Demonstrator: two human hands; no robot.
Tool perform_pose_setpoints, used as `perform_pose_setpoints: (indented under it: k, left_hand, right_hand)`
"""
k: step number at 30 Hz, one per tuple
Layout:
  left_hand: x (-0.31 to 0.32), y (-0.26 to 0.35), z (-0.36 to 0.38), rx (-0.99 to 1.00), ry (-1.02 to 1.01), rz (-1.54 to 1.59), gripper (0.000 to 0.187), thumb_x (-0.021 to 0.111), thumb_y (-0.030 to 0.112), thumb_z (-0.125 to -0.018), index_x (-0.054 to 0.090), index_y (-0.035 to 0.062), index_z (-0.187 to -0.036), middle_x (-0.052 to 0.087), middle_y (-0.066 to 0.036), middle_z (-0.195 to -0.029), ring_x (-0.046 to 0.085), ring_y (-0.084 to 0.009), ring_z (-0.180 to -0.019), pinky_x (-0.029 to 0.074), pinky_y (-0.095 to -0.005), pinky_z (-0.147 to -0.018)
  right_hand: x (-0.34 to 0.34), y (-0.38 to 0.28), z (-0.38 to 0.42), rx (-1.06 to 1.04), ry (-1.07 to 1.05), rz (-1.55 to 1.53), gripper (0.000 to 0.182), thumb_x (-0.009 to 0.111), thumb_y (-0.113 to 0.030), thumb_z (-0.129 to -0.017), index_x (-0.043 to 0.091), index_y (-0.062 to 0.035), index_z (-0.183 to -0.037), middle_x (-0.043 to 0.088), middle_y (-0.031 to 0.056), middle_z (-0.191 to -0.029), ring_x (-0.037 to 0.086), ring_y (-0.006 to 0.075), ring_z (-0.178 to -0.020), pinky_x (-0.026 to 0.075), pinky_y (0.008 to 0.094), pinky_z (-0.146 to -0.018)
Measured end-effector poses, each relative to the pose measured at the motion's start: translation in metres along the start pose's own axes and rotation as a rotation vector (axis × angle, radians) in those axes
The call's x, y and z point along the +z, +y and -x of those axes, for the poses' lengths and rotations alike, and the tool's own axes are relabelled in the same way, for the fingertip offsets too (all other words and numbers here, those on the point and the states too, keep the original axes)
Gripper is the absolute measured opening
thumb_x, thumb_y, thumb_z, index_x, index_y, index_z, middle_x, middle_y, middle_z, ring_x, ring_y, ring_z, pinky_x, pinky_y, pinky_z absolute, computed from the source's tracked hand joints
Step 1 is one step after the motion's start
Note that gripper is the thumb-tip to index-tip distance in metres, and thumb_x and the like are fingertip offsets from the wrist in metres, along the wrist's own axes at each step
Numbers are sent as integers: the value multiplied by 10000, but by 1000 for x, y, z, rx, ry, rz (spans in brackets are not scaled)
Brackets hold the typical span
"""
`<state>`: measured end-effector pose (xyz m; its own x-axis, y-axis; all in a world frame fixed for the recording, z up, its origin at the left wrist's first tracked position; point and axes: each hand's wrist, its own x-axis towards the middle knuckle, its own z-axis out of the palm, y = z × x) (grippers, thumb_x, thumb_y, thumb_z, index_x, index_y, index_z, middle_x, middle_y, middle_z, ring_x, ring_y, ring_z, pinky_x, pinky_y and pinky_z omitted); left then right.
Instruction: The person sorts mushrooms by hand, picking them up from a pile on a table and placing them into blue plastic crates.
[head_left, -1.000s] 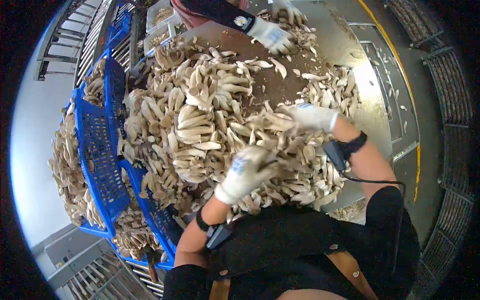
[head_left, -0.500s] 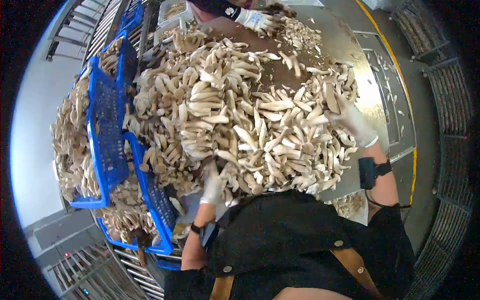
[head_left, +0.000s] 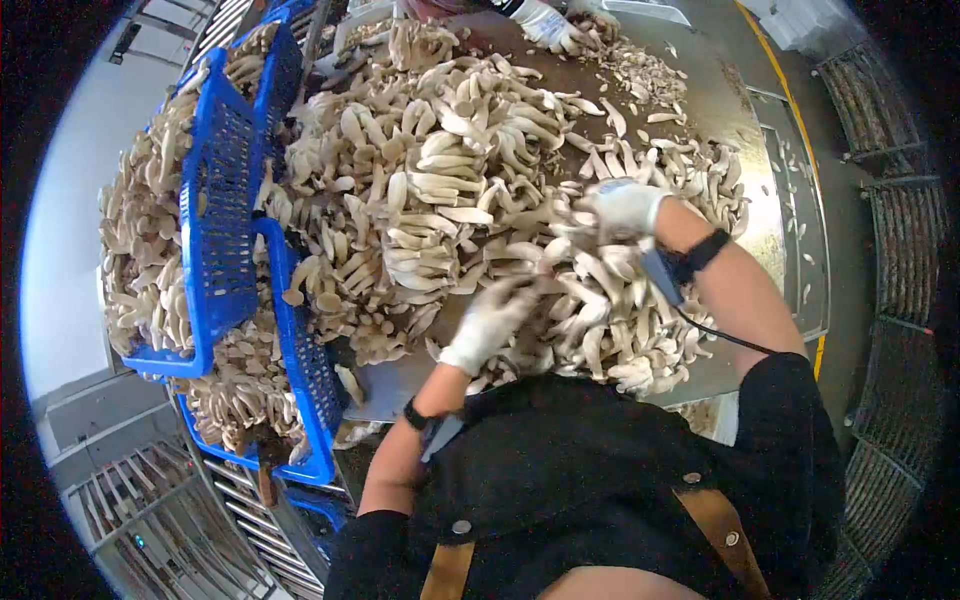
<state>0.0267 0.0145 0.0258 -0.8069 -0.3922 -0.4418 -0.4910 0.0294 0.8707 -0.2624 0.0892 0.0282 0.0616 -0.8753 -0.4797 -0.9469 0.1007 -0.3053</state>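
A wide heap of king oyster mushrooms (head_left: 425,215) covers the metal table in front of me. My left hand (head_left: 492,322), in a white glove, reaches over the near part of the heap, its fingers smeared by motion. Farther to the right, my gloved right hand (head_left: 622,210) is low over the mushrooms, palm down. Its fingertips are blurred among pale stems, so I cannot make out a hold. Between and below the hands lies a looser pile of mushrooms (head_left: 625,320).
Blue perforated crates (head_left: 222,210) full of mushrooms stand at the left, one lower crate (head_left: 300,350) tilted near the table. Across the table, a co-worker's gloved hand (head_left: 548,25) is beside small trimmings (head_left: 645,75). Racks (head_left: 905,235) line the right side.
My right hand has moved left and inward from the heap's right edge. My left hand has moved right and slightly up, toward it. The view has shifted a little.
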Motion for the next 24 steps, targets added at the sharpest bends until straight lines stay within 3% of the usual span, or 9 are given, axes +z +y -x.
perform_pose_setpoints:
  k: [3, 8, 11, 12, 15, 17, 18, 21, 24]
  left_hand:
    - [-25, -26, 14, -155, 252, 72, 486, 560, 399, -872, 571, 2, -1152, 651, -123, -1016, 599, -210, -932, 449, -319, -847]
    - [-13, -41, -33, -557, 17, 907, 431, 433, 302, -934, 507, 0, -1233, 631, -96, -1067, 583, -192, -984, 445, -325, -884]
    - [14, -81, -82, -409, -14, 726, 285, 396, 264, -953, 601, 70, -987, 625, -75, -897, 569, -176, -799, 460, -312, -693]
    - [16, -84, -78, 100, -55, 489, 265, 389, 250, -956, 594, 97, -888, 585, -36, -836, 505, -166, -689, 430, -304, -635]
    - [14, -41, -55, -7, 125, 715, 191, 470, 253, -949, 559, 102, -1024, 568, -13, -834, 504, -163, -665, 464, -285, -648]
    - [9, -34, -40, -66, 147, 920, 257, 532, 265, -929, 531, 77, -1103, 594, -38, -890, 558, -159, -774, 491, -288, -708]
    - [4, -21, -28, -138, 137, 1075, 317, 571, 272, -912, 519, 55, -1138, 610, -56, -931, 588, -148, -871, 496, -298, -765]
    - [2, -30, -12, -44, -17, 634, 200, 565, 143, -878, 542, 45, -1051, 620, -85, -932, 587, -161, -847, 482, -277, -765]
    - [-4, -11, 2, -82, 45, 288, 481, 615, 231, -840, 479, 0, -1240, 604, -102, -1084, 559, -165, -915, 450, -280, -795]
  right_hand:
    - [-36, -3, 42, 178, -32, 57, 345, 668, -279, -660, 659, -36, -904, 645, 192, -871, 636, 336, -797, 499, 426, -742]
    - [-14, -25, 12, 56, 306, -46, 343, 612, -234, -707, 582, -16, -969, 621, 208, -869, 623, 328, -834, 488, 415, -751]
    - [23, -79, -45, 99, 45, -271, 447, 608, -202, -713, 514, -11, -1107, 598, 235, -924, 606, 343, -869, 485, 398, -748]
    - [41, -88, -49, 125, 232, -308, 422, 621, -205, -706, 522, -6, -1064, 609, 230, -893, 611, 348, -855, 486, 417, -741]
    - [57, -80, -40, -123, 375, -352, 530, 623, -151, -773, 445, -19, -1254, 570, 216, -1060, 592, 345, -902, 500, 393, -747]
    - [22, -87, 2, 143, 66, -1411, 536, 657, -160, -727, 484, -46, -1220, 517, 183, -1178, 549, 320, -1002, 514, 353, -755]
    - [39, -75, 4, -15, 255, -1428, 469, 646, -136, -738, 510, -54, -1180, 519, 165, -1187, 553, 319, -999, 519, 337, -754]
    - [13, -49, 27, -116, 418, -117, 289, 649, -199, -767, 556, -49, -996, 611, 169, -984, 601, 340, -850, 507, 358, -738]
    - [-56, -72, 18, 225, 144, -245, 445, 698, -350, -683, 538, -7, -916, 621, 216, -863, 608, 350, -829, 477, 423, -731]
